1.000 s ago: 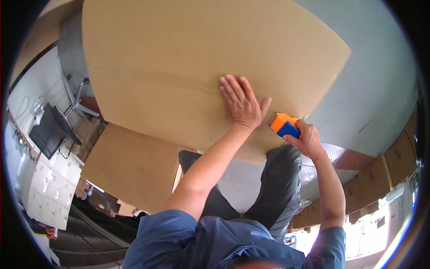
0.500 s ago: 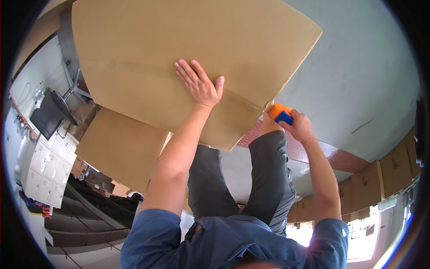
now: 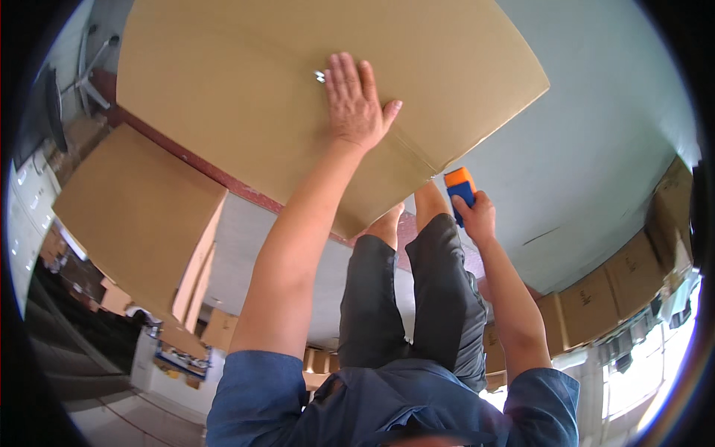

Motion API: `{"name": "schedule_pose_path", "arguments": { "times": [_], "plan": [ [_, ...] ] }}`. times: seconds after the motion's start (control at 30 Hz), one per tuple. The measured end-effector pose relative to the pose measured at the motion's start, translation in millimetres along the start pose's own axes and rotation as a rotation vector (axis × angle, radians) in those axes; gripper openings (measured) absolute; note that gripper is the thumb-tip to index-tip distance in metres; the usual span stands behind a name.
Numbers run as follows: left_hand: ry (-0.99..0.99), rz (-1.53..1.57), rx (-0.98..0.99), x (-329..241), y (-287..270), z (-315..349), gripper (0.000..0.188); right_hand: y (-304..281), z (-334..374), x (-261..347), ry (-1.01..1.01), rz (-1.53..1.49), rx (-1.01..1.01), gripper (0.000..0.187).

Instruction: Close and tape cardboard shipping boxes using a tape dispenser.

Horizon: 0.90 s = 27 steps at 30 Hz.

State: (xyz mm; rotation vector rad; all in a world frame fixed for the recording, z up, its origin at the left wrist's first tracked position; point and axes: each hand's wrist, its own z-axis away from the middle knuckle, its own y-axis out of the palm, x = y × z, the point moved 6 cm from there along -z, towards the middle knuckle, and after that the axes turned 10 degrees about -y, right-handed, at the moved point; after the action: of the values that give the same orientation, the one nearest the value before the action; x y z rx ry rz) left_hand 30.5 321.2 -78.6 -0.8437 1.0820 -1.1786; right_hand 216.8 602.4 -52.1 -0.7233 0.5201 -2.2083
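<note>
A large brown cardboard carton [image 3: 238, 74] fills the upper middle, its broad face toward me. My left hand [image 3: 359, 112] lies flat on it, fingers stretched and thumb apart. Just left of those fingertips is a small bright glint [image 3: 319, 76] I cannot make out. A band of tape or a seam [image 3: 413, 153] runs from under the hand to the carton's lower right edge. Off that edge, my right hand [image 3: 479, 216] is wrapped round an orange-and-blue handheld tool [image 3: 460, 186]. The tool stands upright, apart from the carton; its exact kind is unclear.
Another brown carton [image 3: 141, 216] stands at the left, near a dark chair [image 3: 53, 112]. Cartons [image 3: 588, 298] line the right side. The grey floor [image 3: 603, 149] spreads at right, and a reddish strip [image 3: 216, 173] crosses it beneath the large carton. My legs are close below it.
My left hand has slid up and to the right over the carton. The right hand has drawn the tool away from the carton's edge and tipped it upright. The whole view has shifted.
</note>
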Motion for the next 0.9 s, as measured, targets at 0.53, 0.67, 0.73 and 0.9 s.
{"name": "schedule_pose_path", "arguments": {
  "times": [0.53, 0.67, 0.73, 0.9],
  "plan": [
    [-0.824, 2.597, 0.607, -20.2, -41.3, 297.1, 0.041, 0.6, 121.2, 158.4, -0.391, -0.214, 0.821, 0.037],
    [-0.801, 2.809, 0.463, -2.9, -59.1, 311.4, 0.033, 9.0, 132.8, 188.2, -0.38, -0.146, 0.991, 0.037],
    [-0.757, 2.994, 0.306, -1.1, -62.4, 315.4, 0.033, 7.4, 131.8, 199.5, -0.412, -0.102, 1.029, 0.038],
    [-0.998, 2.778, 0.175, -16.3, -29.6, 329.2, 0.019, 11.1, 121.6, 206.6, -0.395, -0.064, 1.16, 0.042]
  ]
}}
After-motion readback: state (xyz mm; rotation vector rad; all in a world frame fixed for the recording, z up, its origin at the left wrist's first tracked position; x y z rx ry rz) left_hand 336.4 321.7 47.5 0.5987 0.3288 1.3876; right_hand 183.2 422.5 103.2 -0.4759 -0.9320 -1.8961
